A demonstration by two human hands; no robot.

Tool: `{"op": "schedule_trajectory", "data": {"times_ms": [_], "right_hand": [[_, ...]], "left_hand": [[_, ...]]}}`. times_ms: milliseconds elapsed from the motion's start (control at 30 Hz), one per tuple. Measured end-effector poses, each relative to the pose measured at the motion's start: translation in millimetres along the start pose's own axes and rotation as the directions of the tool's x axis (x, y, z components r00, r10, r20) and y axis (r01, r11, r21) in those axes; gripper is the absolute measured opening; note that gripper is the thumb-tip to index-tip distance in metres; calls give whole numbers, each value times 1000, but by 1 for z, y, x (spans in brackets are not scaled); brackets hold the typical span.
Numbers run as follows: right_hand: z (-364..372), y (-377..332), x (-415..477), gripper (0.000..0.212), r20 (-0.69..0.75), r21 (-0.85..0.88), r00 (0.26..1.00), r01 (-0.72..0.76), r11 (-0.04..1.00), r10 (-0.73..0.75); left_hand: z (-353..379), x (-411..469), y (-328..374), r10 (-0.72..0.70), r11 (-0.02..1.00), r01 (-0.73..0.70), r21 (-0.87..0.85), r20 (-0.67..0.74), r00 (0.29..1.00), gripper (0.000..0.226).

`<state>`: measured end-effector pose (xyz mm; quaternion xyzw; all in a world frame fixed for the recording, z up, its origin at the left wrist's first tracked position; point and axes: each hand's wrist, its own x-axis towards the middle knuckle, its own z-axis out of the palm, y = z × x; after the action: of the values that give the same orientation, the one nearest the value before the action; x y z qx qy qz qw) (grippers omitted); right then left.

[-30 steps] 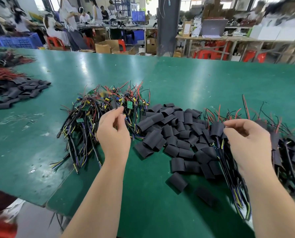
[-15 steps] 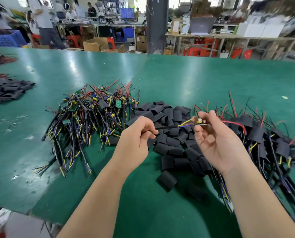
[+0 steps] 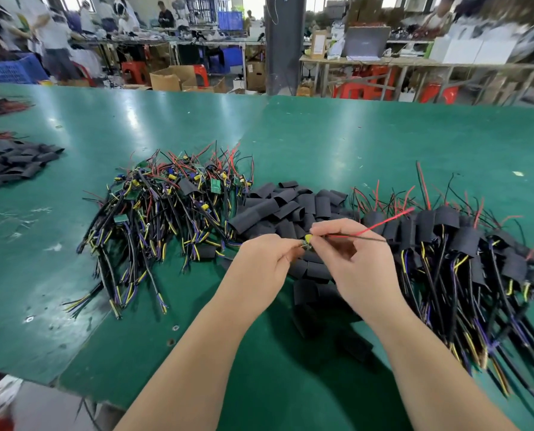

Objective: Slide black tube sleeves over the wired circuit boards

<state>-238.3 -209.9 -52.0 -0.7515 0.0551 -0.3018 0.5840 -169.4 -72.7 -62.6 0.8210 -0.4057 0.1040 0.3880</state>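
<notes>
**Green bench, black sleeves, one small board in hand**

Green matting covers the long table [image 3: 321,144], and from where I stand three heaps run across it. To the person's left lies the tangle of unsleeved wired boards [image 3: 166,206], with little green boards showing among black, yellow and purple leads. In the middle sits the pile of loose black tube sleeves [image 3: 290,206], flattened and limp. To the right lies the sleeved stack [image 3: 464,244], with red wires poking up out of it.

Above the sleeve pile, both hands meet around one wired circuit board [image 3: 306,242]. The left hand [image 3: 259,265] is curled nearly closed, fingertips pinching the board's near end. The right hand [image 3: 356,262] pinches the far side, where the red lead [image 3: 387,220] and a black lead run out to the right. No sleeve is on it yet, as far as I can tell.

The piece looks feather-light and fiddly. The board is stiff, its solder joints and small yellow part probably fragile, and the leads floppy. I would grip the board by its edges, bunch the wires straight, and thread a sleeve over them. The sleeves seem soft, needing a squeeze to open.
</notes>
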Motion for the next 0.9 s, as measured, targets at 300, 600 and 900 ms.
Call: {"op": "schedule_trajectory", "data": {"times_ms": [300, 600, 900], "right_hand": [[-6, 9, 6, 41, 23, -203, 983, -176, 963, 185], [20, 12, -13, 38, 553, -574, 833, 388, 722, -8], [39, 24, -20, 47, 635, -648, 768, 467, 602, 87]], "left_hand": [[2, 3, -9, -103, 992, 84, -97, -208, 973, 17], [-9, 3, -12, -140, 990, 132, -50, -477, 868, 21], [-15, 3, -19, -188, 982, 174, -77, -522, 832, 21]]}}
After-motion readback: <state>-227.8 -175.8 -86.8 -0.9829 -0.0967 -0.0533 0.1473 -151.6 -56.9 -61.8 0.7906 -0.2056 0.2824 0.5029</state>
